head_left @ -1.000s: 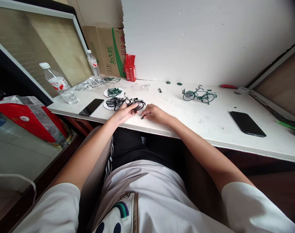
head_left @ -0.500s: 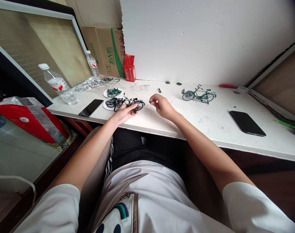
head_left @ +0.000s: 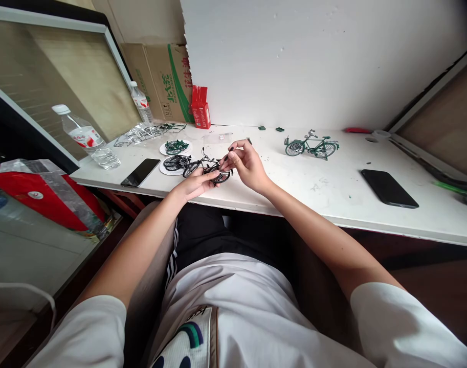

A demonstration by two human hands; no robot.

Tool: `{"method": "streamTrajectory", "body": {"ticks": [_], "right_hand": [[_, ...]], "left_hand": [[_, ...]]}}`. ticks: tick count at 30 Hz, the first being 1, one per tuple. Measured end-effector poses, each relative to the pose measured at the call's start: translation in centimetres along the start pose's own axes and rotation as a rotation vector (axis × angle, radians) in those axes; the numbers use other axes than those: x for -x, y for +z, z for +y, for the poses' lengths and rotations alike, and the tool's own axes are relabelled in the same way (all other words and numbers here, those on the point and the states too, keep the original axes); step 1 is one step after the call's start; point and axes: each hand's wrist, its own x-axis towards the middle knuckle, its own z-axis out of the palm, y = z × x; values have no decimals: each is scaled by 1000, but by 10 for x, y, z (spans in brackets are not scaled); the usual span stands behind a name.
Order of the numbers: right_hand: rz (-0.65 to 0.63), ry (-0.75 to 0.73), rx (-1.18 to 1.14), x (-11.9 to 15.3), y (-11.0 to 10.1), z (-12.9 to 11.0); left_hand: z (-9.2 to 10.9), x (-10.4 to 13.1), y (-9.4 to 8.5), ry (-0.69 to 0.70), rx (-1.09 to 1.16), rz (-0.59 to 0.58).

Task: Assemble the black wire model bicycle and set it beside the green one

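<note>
A small black model bicycle (head_left: 193, 167) is gripped by my left hand (head_left: 198, 185), with its front wheel to the left and its rear wheel over my fingers. My right hand (head_left: 245, 164) is at the rear of the bicycle, pinching a small dark piece (head_left: 230, 149). Just left of the bicycle, black parts (head_left: 175, 162) lie on a white round plate (head_left: 168, 171). Behind them, green parts (head_left: 176, 146) lie on another white plate (head_left: 163, 149). Further right on the white table (head_left: 294, 186) stands a green model bicycle (head_left: 313, 147).
Phones lie at the left (head_left: 140, 173) and right (head_left: 390, 188). Two water bottles (head_left: 88, 138), a red box (head_left: 201, 108) and a cardboard box (head_left: 160, 82) stand at the left and back. Small green pieces (head_left: 280, 129) lie near the white wall panel.
My right hand has moved left with the small piece, up to the rear of the black bicycle. My left hand has brought the bicycle slightly right, away from the plate. The view has shifted slightly.
</note>
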Motion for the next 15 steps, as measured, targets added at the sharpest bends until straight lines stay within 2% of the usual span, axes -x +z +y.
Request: {"method": "streamTrajectory", "body": {"ticks": [15], "right_hand": [[-18,-26,35,1,1,4]], "left_hand": [[-1,-1,-2,-1,-42,-4]]}}
